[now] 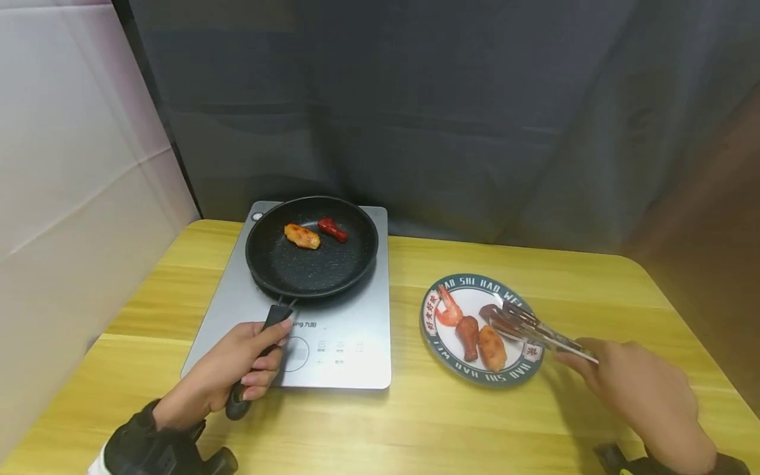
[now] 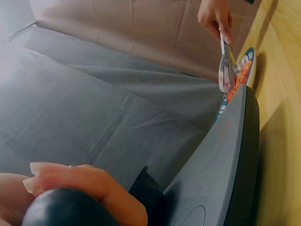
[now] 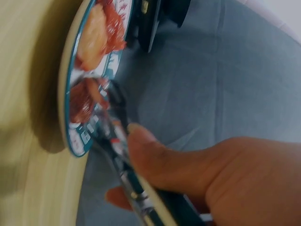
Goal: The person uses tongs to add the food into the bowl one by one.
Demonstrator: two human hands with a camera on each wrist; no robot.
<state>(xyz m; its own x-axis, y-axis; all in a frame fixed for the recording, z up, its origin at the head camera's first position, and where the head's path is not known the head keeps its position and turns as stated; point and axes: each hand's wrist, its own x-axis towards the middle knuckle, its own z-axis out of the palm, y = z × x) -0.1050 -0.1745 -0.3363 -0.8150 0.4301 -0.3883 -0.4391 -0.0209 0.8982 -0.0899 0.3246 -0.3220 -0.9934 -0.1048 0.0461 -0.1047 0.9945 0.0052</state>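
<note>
A black strap comes closest to us, on the left wrist, and just past it the left hand has its fingers wrapped round the handle of the pan. That pan sits over the hob, and there's a wing in it, with a red drumstick just beside! Over to the right of the pan, on the surface, here's the plate: shrimp, brown drumstick, second wing, and a dark piece. The right hand grips the tongs, tips right at that dark piece; whether they pinch it, I can't tell. So the count: two pieces in the pan, four on the plate. Looks part-way through, I'd judge, with nothing lifted clear of the plate.
</note>
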